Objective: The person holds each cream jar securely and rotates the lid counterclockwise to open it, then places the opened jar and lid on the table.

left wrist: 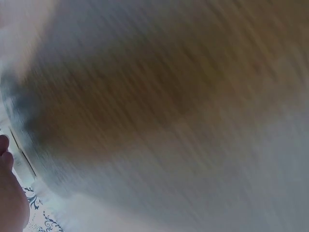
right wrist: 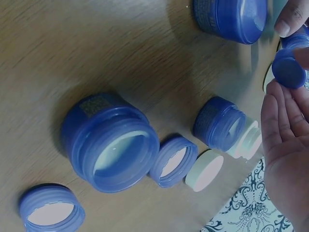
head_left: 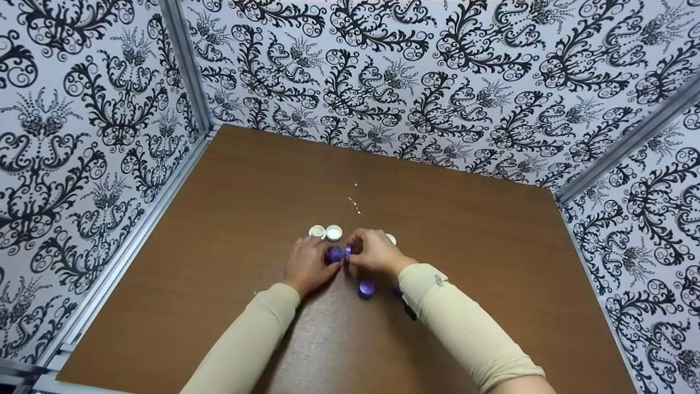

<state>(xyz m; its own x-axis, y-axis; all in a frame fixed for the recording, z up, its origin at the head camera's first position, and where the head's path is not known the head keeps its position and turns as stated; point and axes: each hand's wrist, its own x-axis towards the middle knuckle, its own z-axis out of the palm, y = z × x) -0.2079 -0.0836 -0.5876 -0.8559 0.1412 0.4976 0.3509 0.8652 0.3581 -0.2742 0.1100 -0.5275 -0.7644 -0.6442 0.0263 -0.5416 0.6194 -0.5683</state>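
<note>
My left hand (head_left: 310,265) grips a small purple jar (head_left: 334,254) between thumb and fingers, low over the table. Facing it, my right hand (head_left: 377,253) pinches a purple screw lid (head_left: 348,250) right at the jar. In the right wrist view, the lid (right wrist: 288,72) looks blue and sits between the thumb and fingertips of my right hand (right wrist: 287,130), while the left thumb (right wrist: 292,19) shows above. The left wrist view is mostly blurred, with part of a hand (left wrist: 12,203) at its left edge.
White liner caps (head_left: 333,232) lie beyond my hands. An open jar (right wrist: 113,145), a smaller open jar (right wrist: 219,123), white-lined lids (right wrist: 174,160) and a white disc (right wrist: 205,170) stand nearby. Another jar (right wrist: 231,19) is at the top. White crumbs (head_left: 359,212) dot the brown table (head_left: 262,180).
</note>
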